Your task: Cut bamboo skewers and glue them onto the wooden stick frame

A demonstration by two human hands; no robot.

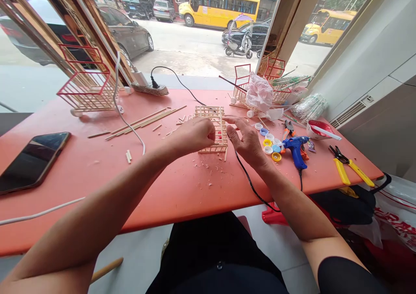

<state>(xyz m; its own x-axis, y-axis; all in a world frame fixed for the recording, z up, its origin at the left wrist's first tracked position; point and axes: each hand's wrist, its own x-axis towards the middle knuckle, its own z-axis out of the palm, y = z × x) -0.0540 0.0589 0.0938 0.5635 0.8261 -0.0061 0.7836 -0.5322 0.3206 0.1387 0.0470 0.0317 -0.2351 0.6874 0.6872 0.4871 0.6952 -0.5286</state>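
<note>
A small lattice frame of pale wooden sticks (212, 148) lies in the middle of the table before me. My left hand (200, 133) reaches over its left side with curled fingers pressed together. Whatever may be pinched there is hidden. At the frame's right edge is my right hand (244, 141), with fingers apart and tips by the side sticks. Something small and red shows between the bars. Short stick pieces lie just left of the frame, and crumbs are scattered in front of it.
A blue glue gun (295, 148), bottle caps (267, 142) and yellow-handled pliers (349, 168) lie right. Long sticks (146, 122), a white cable (130, 125) and a phone (34, 159) lie left. Red-rimmed stick carts (86, 90) stand at the back, near a power strip (149, 89).
</note>
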